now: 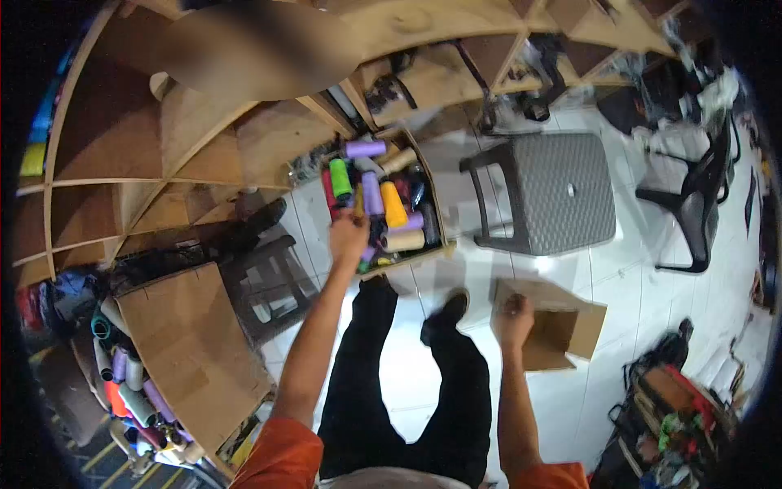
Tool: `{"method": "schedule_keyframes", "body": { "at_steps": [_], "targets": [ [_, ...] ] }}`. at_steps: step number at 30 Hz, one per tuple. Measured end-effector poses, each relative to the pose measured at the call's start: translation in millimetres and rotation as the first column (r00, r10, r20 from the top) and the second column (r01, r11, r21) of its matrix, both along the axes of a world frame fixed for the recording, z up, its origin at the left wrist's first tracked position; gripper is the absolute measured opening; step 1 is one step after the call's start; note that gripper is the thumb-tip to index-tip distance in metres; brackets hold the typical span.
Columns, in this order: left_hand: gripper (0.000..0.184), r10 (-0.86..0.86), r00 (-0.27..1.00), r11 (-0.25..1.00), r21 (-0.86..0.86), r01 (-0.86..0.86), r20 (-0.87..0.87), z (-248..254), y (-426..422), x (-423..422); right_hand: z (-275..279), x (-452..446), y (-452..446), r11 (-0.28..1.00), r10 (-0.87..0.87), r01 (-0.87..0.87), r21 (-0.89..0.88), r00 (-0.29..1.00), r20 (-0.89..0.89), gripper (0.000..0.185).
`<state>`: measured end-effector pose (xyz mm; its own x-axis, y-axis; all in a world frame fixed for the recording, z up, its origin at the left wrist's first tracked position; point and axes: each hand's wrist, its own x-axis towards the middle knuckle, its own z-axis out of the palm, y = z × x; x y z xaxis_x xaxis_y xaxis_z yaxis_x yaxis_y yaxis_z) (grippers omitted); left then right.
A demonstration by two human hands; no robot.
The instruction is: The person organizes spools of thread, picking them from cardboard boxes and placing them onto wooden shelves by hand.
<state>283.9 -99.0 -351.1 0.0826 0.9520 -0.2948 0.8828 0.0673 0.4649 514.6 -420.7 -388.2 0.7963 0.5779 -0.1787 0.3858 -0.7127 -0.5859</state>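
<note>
From where I stand, in the head view, the person's left hand (349,236) reaches into the carton (423,254) of thread spools on the floor, its fingers near the green spool (340,175) and the red spool (328,189); whether they pinch something, I cannot tell. The yellow spool (393,204) and others lie in a mixed heap, perhaps because they were simply put in loose; the carton walls keep them together. The right hand (513,322) is curled at the side of the small box (586,330), maybe to steady it, but I cannot tell if it grips. This box stands open near the legs, probably for easy reach. Beyond it is the grey stool (566,191).
</note>
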Motion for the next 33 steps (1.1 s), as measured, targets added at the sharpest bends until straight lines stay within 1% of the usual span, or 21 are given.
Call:
{"method": "schedule_keyframes", "body": {
  "at_steps": [1,3,5,7,8,11,12,13,15,16,17,18,19,20,22,23,24,26,27,31,33],
  "targets": [
    [0.041,0.002,0.99,0.995,-0.098,-0.016,-0.143,-7.6,16.0,14.5,-9.5,-7.6,31.0,0.996,0.061,-0.052,0.077,0.99,-0.129,0.028],
    [0.048,0.072,0.962,0.994,-0.061,-0.091,-0.262,-28.7,30.2,35.3,1.2,-33.4,107.0,0.946,0.259,-0.227,0.232,0.959,-0.118,0.028],
    [0.049,0.088,0.966,0.992,-0.063,-0.106,-0.241,-30.3,34.6,48.0,-5.7,-57.4,172.0,0.92,0.354,-0.297,0.256,0.909,-0.219,0.031],
    [0.05,0.03,0.961,0.983,-0.164,-0.077,-0.274,-36.9,37.4,48.5,-36.3,-77.6,219.5,0.912,0.404,-0.372,0.176,0.888,-0.217,0.04],
    [0.051,0.056,0.964,0.975,-0.195,-0.109,-0.26,-43.4,39.9,49.8,-67.3,-85.5,232.9,0.868,0.474,-0.452,0.204,0.877,-0.074,0.046],
    [0.057,0.013,0.979,0.933,-0.351,-0.084,-0.202,-52.9,52.4,44.9,-30.9,-95.4,277.6,0.821,0.563,-0.562,0.098,0.768,-0.305,0.052],
    [0.061,0.07,0.982,0.948,-0.294,-0.121,-0.177,-50.9,48.2,46.0,-20.4,-99.2,285.1,0.784,0.614,-0.615,0.082,0.75,-0.245,0.043],
    [0.066,0.129,0.98,0.961,-0.226,-0.161,-0.151,-44.3,47.1,43.0,-25.0,-103.4,289.7,0.795,0.559,-0.599,-0.1,0.785,-0.267,0.044],
    [0.063,0.13,0.991,0.978,-0.166,-0.13,-0.009,20.6,42.9,29.0,-70.4,-100.2,287.1,0.836,0.465,-0.535,-0.117,0.806,-0.366,0.045],
    [0.06,0.102,0.989,0.995,-0.007,-0.102,0.109,27.2,35.5,10.9,-28.2,-106.3,300.7,0.818,0.385,-0.498,-0.288,0.846,-0.37,0.047],
    [0.055,0.116,0.972,0.991,0.036,-0.126,0.206,57.8,37.0,-6.4,-77.1,-98.5,284.9,0.818,0.497,-0.551,-0.162,0.821,-0.282,0.046],
    [0.05,0.119,0.946,0.986,0.078,-0.148,0.301,89.0,39.0,-23.7,-87.6,-93.1,275.2,0.852,0.445,-0.512,-0.113,0.82,-0.359,0.047],
    [0.045,0.187,0.904,0.98,-0.006,-0.2,0.385,160.5,41.1,-45.2,-53.6,-93.8,268.8,0.916,0.35,-0.4,-0.026,0.829,-0.437,0.044],
    [0.04,0.121,0.864,0.953,0.187,-0.238,0.488,203.4,46.7,-67.4,-56.8,-91.4,257.6,0.947,0.281,-0.321,-0.016,0.851,-0.444,0.041],
    [0.039,-0.001,0.784,0.818,0.451,-0.356,0.62,276.3,65.2,-120.6,-40.8,-79.5,231.8,0.981,0.141,-0.196,0.009,0.673,-0.726,0.028],
    [0.037,0.157,0.668,0.8,0.303,-0.518,0.728,312.2,73.2,-139.2,-25.8,-74.2,214.8,0.974,0.167,-0.226,0.021,0.652,-0.739,0.028],
    [0.035,0.103,0.76,0.698,0.497,-0.515,0.642,357.3,84.3,-152.4,-9.7,-67.8,202.6,0.968,0.19,-0.249,0.035,0.633,-0.751,0.028],
    [0.036,0.101,0.796,0.605,0.598,-0.525,0.597,414.9,110.3,-177.1,33.3,-64.3,177.7,0.977,0.065,-0.203,-0.071,0.594,-0.802,0.036],
    [0.038,0.168,0.897,0.517,0.739,-0.433,0.408,442.3,121.3,-182.5,47.1,-62.9,164.9,0.979,0.038,-0.184,-0.086,0.582,-0.813,0.034],
    [0.047,0.117,0.864,0.497,0.725,-0.477,0.489,469.4,185.0,-198.5,71.9,-60.6,128.1,0.975,-0.123,-0.093,-0.2,0.521,-0.845,0.03],
    [0.048,0.064,0.851,0.462,0.74,-0.488,0.521,463.7,211.8,-199.7,83.3,-68.3,123.0,0.975,-0.084,-0.128,-0.179,0.537,-0.839,0.031]
  ]
}}
